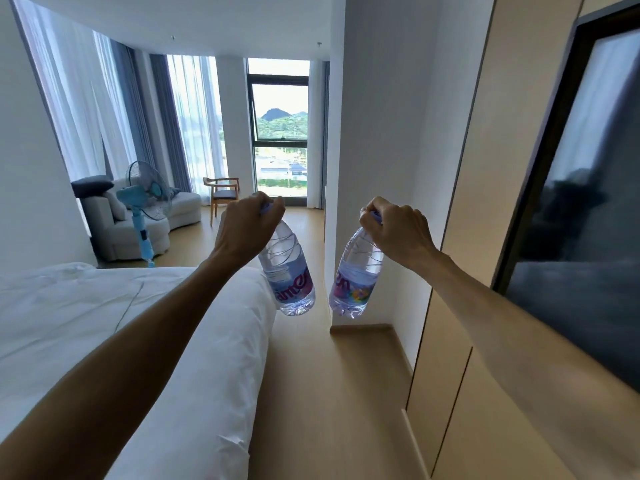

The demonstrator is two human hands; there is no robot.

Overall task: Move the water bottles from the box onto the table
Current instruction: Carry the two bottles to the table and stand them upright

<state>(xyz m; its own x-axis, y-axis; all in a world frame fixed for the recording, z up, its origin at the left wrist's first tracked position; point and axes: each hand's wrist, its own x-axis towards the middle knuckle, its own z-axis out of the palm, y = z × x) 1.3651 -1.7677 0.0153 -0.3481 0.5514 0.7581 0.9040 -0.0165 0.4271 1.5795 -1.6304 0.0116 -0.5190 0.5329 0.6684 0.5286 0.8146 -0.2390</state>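
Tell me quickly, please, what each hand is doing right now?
Left hand: closed on the cap end of a water bottle.
Right hand: closed on the cap end of another bottle.

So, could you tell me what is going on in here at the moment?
A person is carrying two water bottles through a bedroom. The left hand grips the left bottle by its cap, and the right hand holds the right bottle the same way. Both hang over the wooden floor beside the bed. No box or table is in view.

Clear bottles — pale-blue labels, magenta lettering, lilac caps — beside white bedding.
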